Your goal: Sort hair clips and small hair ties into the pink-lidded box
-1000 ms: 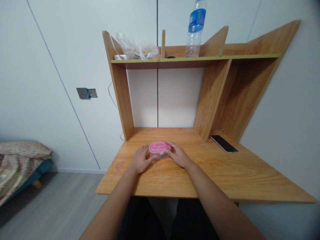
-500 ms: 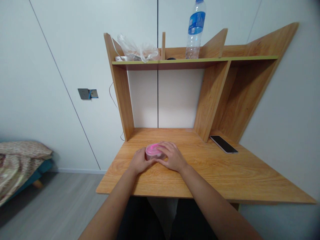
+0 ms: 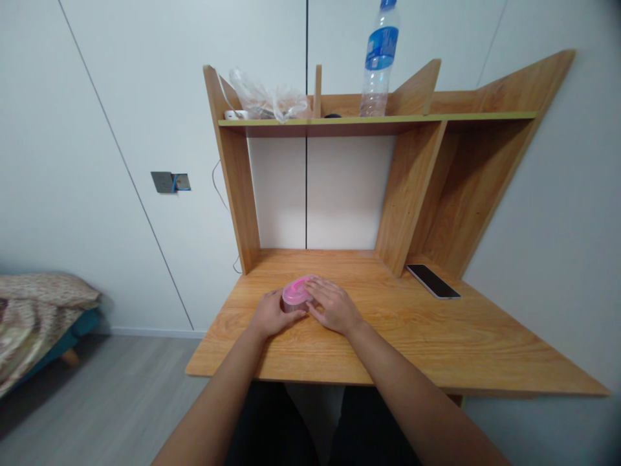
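Between our hands, near the middle of the surface [image 3: 412, 343], sits a small oval container [image 3: 295, 298] with clear-looking walls and a pink lid [image 3: 291, 293]. It appears upright, with a brighter pink piece across the top. What is inside, if anything, we cannot make out.

We judge it light, a thin plastic thing: stiff enough to keep its shape, though the walls may give a little if squeezed hard. Its smooth sides and base could slip under one-sided pressure. The best hold is probably low on the curved ends, thumb in front and fingers behind, leaving the lid's rim free.

Our left hand [image 3: 270, 315] grasps the left end that way, its thumb along the front. Our right hand [image 3: 336, 309] grips the right end from above, fingers over the lid and thumb at the front wall; how hard either hand presses, we cannot tell.

Farther right on the surface lies a flat, dark-screened device [image 3: 433, 281], well apart from our hands. Above, the shelf [image 3: 349, 121] carries a crumpled plastic bag [image 3: 264, 97] at the left and an upright bottle [image 3: 380, 65] with a blue label. Away to the left is the patterned bedding [image 3: 48, 291].
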Motion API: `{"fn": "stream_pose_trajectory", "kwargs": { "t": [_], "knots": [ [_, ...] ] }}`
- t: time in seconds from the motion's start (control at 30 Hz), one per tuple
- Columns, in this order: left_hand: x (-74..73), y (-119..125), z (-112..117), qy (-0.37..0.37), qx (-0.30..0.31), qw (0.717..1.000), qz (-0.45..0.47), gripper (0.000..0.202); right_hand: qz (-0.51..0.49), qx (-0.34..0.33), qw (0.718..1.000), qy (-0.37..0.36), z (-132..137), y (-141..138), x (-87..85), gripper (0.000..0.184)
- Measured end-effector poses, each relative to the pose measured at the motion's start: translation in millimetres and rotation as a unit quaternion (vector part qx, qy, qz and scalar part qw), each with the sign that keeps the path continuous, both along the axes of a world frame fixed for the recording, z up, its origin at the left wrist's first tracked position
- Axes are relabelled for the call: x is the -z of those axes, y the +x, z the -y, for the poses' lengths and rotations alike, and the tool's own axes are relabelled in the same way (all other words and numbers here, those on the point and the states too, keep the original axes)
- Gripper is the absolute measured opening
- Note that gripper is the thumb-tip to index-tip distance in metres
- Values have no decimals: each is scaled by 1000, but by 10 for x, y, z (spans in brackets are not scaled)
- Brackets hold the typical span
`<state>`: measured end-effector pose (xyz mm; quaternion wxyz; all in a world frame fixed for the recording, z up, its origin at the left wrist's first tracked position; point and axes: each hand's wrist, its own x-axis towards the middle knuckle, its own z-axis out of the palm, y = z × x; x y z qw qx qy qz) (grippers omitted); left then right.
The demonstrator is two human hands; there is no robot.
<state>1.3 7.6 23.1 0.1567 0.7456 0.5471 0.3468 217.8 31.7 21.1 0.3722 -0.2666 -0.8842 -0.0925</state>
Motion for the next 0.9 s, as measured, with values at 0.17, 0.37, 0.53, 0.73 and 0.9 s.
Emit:
{"fn": "stream_pose_trajectory", "kwargs": {
  "t": [0.17, 0.37, 0.53, 0.73, 0.9],
  "knots": [
    [5, 2, -3, 8, 11, 1000, 2, 63, -15, 13, 1000, -5, -9, -57, 61, 53],
    [40, 6, -17, 11, 0, 1000, -4, 63, -37, 41, 998, -19, 22, -171, 79, 62],
    [66, 21, -17, 15, -3, 1000, -6, 62, -40, 51, 998, -22, 46, -251, 81, 64],
    [61, 12, -15, 9, -2, 1000, -3, 63, -29, 34, 999, -16, 43, -227, 93, 72],
    [42, -7, -7, 3, 2, 1000, 8, 70, -16, 9, 1000, -16, 71, -140, 52, 77]
  ]
}}
